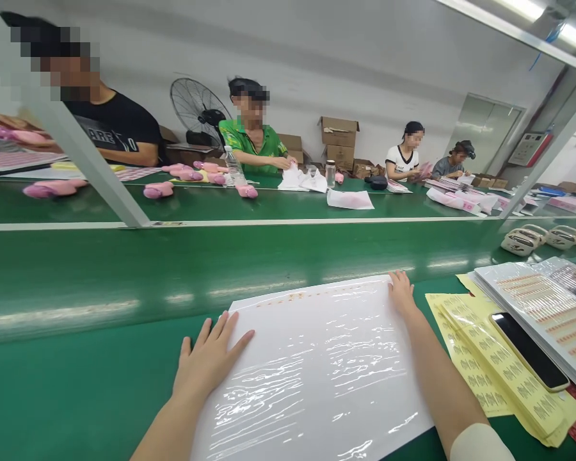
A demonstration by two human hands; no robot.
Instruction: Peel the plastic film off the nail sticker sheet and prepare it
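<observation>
A large white sheet (312, 358) with a glossy, wrinkled clear film lies on the green table in front of me. A row of small orange marks (295, 296) shows near its far edge. My left hand (211, 352) rests on the left edge of this sheet, fingers spread and thumb over the film. At the far right corner is my right hand (402, 293), its fingers laid over the edge and slightly bent. My right forearm runs along the sheet's right side. What lies under the sheet is hidden.
To the right are yellow label sheets (480, 346), a phone (530, 351) and a stack of orange-printed sheets (552, 307). White cases (523, 240) sit farther back. Beyond a white rail (269, 223), several people work among pink items (158, 189) and a bottle (233, 166).
</observation>
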